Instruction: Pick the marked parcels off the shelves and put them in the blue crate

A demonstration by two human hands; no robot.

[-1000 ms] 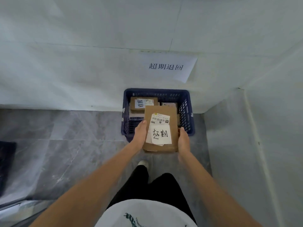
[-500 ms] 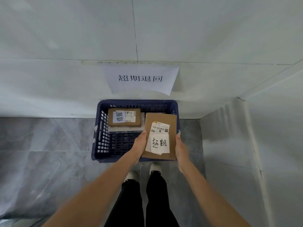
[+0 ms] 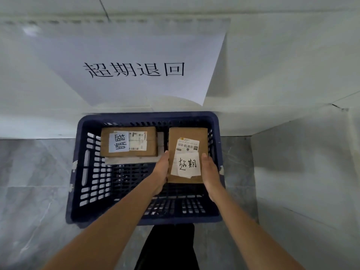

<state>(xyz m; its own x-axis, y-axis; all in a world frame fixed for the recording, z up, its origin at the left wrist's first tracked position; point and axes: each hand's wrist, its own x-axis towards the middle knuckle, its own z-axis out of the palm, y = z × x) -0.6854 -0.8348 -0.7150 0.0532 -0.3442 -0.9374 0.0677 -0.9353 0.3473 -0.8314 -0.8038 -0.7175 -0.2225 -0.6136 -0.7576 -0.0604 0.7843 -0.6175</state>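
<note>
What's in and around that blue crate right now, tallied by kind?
Brown parcels: 2, the held parcel and the parcel lying in the crate
Flat grey packet under the lying parcel: 1
Blue crate: 1
Wall sign: 1
Total: 5

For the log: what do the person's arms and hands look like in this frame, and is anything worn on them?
Both forearms are bare up to the frame edge: no sleeves in view. The left hand and right hand have no gloves, and no watch, bracelet or ring is visible. Dark trousers show below, between the arms.
</note>
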